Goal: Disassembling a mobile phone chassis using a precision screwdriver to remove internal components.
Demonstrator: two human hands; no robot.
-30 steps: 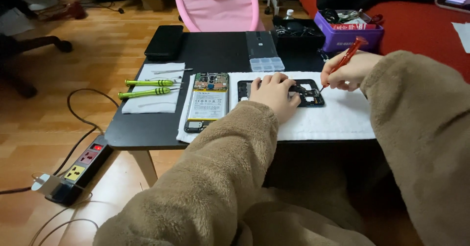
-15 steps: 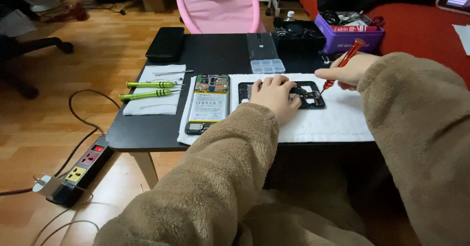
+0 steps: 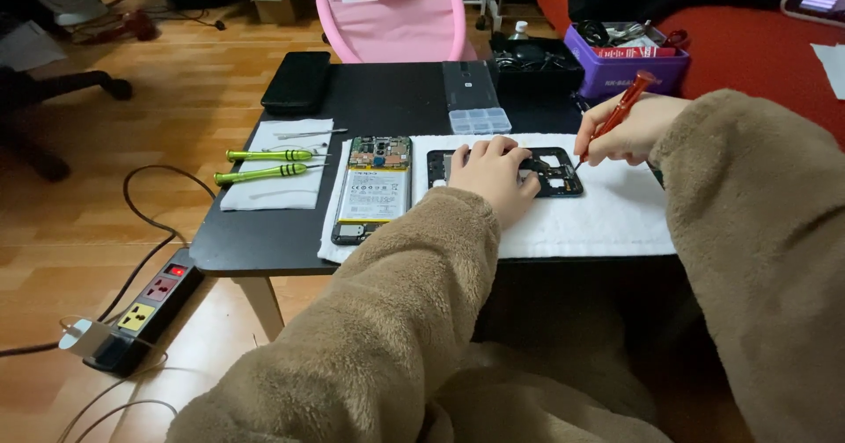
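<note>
My left hand (image 3: 493, 177) presses down on a black phone frame (image 3: 556, 175) lying on a white cloth (image 3: 598, 218). My right hand (image 3: 627, 131) grips a red screwdriver (image 3: 616, 113) like a pen, its tip at the frame's right edge. Left of the frame lies an opened phone (image 3: 374, 188) with its battery and circuit board exposed. Both arms wear fuzzy brown sleeves.
Two green-handled screwdrivers (image 3: 264, 165) and tweezers rest on a white sheet (image 3: 275, 192) at the left of the black table (image 3: 264, 240). A dark phone (image 3: 297, 82), clear parts box (image 3: 473, 98), purple box (image 3: 627, 64), pink chair (image 3: 392, 20) and floor power strip (image 3: 145, 306) surround it.
The view has shifted slightly. My right hand has lifted the red screwdriver's handle a little higher; my left hand stays on the frame.
</note>
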